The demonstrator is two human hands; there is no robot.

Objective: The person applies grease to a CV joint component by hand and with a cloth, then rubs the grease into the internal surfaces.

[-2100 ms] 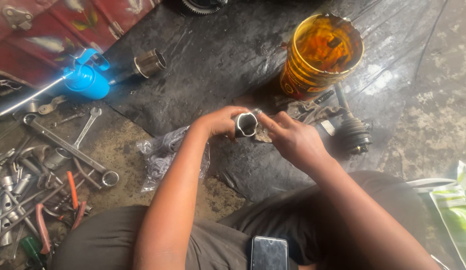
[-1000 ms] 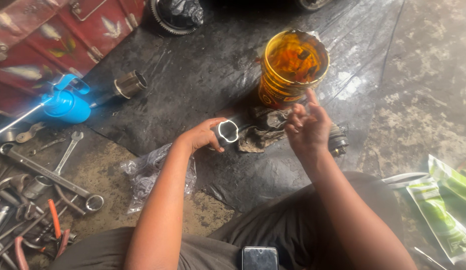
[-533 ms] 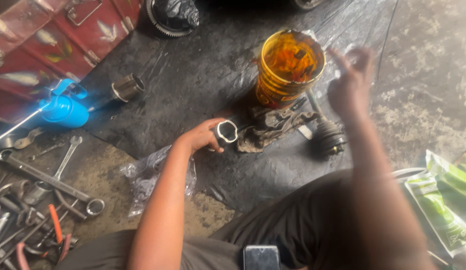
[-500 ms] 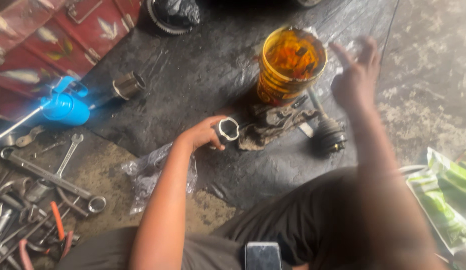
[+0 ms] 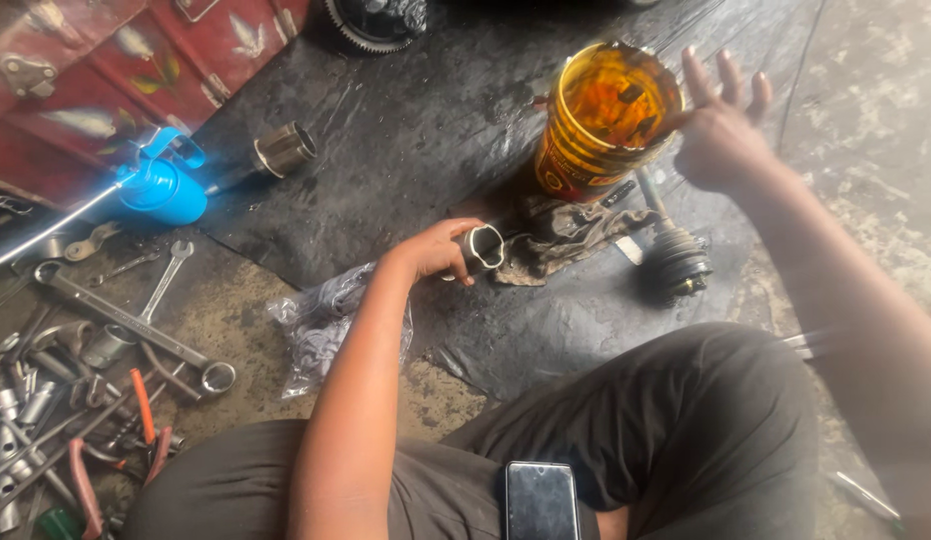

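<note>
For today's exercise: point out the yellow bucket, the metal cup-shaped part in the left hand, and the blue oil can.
yellow bucket (image 5: 576,160), head view, on its outer side wall.
metal cup-shaped part (image 5: 485,246), head view, on its open rim.
blue oil can (image 5: 166,192), head view, on its round body.

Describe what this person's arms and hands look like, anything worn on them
Both arms are bare as far up as the head view shows: no sleeves, gloves, watch or bands visible. The left hand and right hand show no rings that can be made out. The right forearm is blurred at the frame edge.

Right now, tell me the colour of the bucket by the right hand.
Yellow bucket, amber liquid inside; head view.
</note>
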